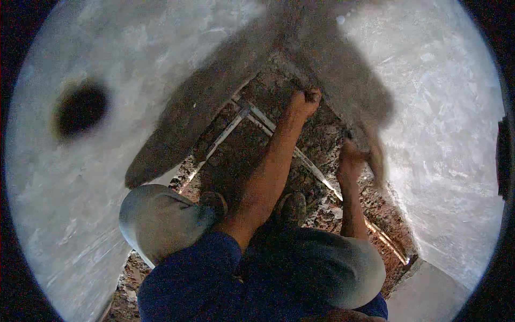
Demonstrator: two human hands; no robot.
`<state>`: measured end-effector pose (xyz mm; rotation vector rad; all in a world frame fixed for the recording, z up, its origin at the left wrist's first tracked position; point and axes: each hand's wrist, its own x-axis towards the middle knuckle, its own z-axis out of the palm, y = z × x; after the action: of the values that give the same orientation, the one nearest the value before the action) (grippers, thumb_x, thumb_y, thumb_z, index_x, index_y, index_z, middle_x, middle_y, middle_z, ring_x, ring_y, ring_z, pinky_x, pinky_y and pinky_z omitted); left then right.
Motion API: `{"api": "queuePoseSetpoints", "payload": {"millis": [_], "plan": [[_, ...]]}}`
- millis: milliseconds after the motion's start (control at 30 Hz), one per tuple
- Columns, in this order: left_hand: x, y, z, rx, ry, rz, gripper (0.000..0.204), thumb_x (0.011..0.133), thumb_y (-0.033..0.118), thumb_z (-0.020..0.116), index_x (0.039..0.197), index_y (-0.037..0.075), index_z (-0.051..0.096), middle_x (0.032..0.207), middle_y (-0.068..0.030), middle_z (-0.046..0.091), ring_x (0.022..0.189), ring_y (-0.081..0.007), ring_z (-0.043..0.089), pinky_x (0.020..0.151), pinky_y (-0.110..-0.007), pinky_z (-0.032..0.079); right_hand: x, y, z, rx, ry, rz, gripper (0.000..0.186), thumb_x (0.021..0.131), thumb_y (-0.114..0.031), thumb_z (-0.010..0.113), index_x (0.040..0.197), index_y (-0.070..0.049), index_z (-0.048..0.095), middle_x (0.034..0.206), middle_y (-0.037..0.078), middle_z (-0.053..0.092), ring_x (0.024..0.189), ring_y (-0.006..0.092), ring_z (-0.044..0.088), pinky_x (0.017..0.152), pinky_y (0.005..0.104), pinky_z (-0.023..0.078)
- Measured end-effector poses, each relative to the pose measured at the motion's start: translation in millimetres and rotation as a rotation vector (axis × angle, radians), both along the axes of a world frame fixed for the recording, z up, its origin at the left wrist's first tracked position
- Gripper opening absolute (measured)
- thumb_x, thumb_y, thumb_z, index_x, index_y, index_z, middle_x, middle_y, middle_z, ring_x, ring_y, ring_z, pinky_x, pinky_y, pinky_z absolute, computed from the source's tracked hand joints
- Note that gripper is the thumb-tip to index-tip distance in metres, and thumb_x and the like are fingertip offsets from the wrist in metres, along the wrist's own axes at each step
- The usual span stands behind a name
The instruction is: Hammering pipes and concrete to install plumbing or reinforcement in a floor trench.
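Note:
My left hand point(306, 102) is closed into a fist by the foot of the right-hand wall, near the corner. Whatever it may hold is hidden. Lower along the same wall, my right hand point(352, 156) has its fingers curled; a small dark bit shows above them, too dim to name. Under my left forearm runs a thin pale pipe point(314, 170) over dark, rough soil point(225, 161). It meets a second pale pipe point(220, 138) at a joint point(245, 110) left of my left hand.
Two grey plastered walls point(177, 59) point(440, 96) meet at the top, with dark shadows across them. My bent knees point(155, 214) point(357, 273) and shoes point(293, 208) are close below. Broken rubble point(330, 209) and another pipe length point(387, 240) lie at the lower right, near a pale slab point(429, 290).

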<state>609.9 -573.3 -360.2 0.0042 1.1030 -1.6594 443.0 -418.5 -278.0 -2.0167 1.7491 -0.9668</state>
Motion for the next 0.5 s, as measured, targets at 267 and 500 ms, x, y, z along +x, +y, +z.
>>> {"api": "queuePoseSetpoints", "payload": {"millis": [267,500], "plan": [[-3.3,19.8,-99.2,0.103,-0.48,-0.078,0.027,0.09,0.03,0.04,0.099,0.007,0.05,0.083,-0.009,0.053,0.07,-0.0238,0.051,0.058,-0.036,0.046,-52.1,43.6,-109.1,0.236,0.045,-0.18,0.044,0.082,-0.04,0.058,0.071,0.002,0.046,0.052,0.006,0.041,0.049,0.0188,0.038,0.047,0.0387,0.034],[-101.9,157.0,0.9,0.211,-0.481,-0.271,0.038,0.094,0.041,0.036,0.072,0.012,0.045,0.052,0.0001,0.034,0.042,-0.0126,0.029,0.038,-0.027,0.026,-77.9,92.5,-29.8,0.48,0.052,-0.439,0.045,0.083,-0.041,0.056,0.065,-0.003,0.044,0.05,0.002,0.035,0.045,0.0144,0.032,0.042,0.0321,0.028]]}}
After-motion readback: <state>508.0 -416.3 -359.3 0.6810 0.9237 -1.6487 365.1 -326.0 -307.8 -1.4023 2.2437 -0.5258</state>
